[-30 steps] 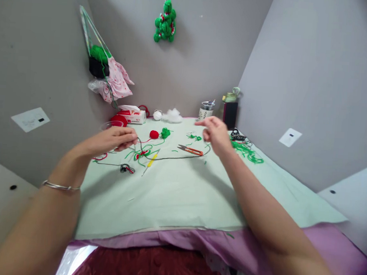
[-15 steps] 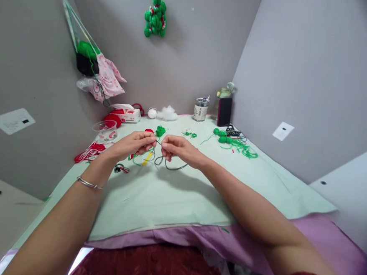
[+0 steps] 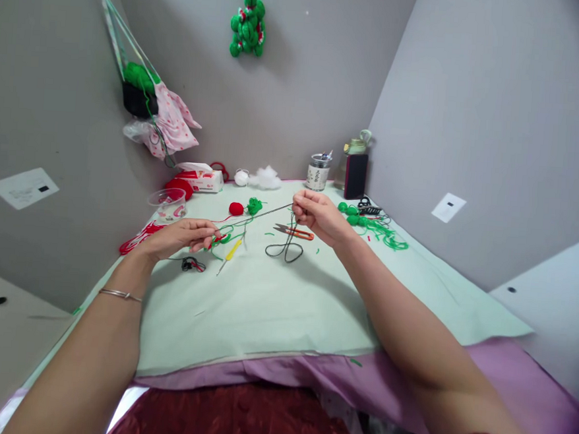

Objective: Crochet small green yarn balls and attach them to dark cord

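Observation:
A dark cord (image 3: 264,212) stretches slantwise between my two hands above the table. My left hand (image 3: 183,237) is closed on its lower end, fingertips beside a small red-and-green yarn piece (image 3: 221,239); whether they also touch that piece I cannot tell. My right hand (image 3: 315,213), higher and farther right, pinches the cord, whose slack hangs in loops below it. Behind those loops lie thread snips (image 3: 296,232) with an orange handle. A crochet hook with a yellow handle (image 3: 233,249) rests right of my left hand.
Red yarn (image 3: 144,238), a clear plastic tub (image 3: 167,203) and a tissue box (image 3: 200,178) stand left. A red ball (image 3: 236,208) and green yarn bundle (image 3: 254,206) lie mid-table. Green yarn balls with strands (image 3: 385,231), a black phone (image 3: 356,177) and a pen jar (image 3: 318,173) are right.
My hands have moved apart: the left down and leftward, the right up and rightward. The cord between them is now drawn out long, and the snips and red ball have come into view.

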A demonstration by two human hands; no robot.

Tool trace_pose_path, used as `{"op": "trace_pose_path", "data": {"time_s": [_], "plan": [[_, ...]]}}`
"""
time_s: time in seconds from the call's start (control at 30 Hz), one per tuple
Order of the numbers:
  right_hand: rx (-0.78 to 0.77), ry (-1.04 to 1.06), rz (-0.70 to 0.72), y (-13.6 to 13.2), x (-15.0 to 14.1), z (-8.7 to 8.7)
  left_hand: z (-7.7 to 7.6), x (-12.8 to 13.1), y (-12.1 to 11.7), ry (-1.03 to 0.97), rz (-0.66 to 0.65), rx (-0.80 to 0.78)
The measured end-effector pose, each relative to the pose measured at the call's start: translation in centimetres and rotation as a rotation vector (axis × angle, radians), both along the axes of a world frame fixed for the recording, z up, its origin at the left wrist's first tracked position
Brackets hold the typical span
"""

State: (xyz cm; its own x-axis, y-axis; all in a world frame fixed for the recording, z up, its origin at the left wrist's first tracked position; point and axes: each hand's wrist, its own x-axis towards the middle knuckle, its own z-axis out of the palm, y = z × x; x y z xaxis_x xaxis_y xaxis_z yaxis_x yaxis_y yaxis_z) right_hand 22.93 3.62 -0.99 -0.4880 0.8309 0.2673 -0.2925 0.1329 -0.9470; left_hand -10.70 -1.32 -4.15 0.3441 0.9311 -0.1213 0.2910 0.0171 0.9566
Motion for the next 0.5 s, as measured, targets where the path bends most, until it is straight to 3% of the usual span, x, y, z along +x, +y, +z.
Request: {"op": "trace_pose_path", "data": {"time_s": [0.2,0.33,0.4,0.5], "plan": [[-0.008,-0.031,0.051,-0.1,0.1,0.0,-0.4,-0.4,0.1,0.023,0.064,0.01],[0.01,-0.046,0.074,-0.3,0.2,0.1,-0.8,-0.9,0.5,0.069,0.185,0.091],[0.01,-0.072,0.09,-0.4,0.3,0.2,-0.8,-1.1,0.6,0.008,0.261,0.114],[0.01,-0.192,0.105,-0.3,0.4,0.2,-0.4,-1.2,0.3,-0.247,0.351,0.13]]}}
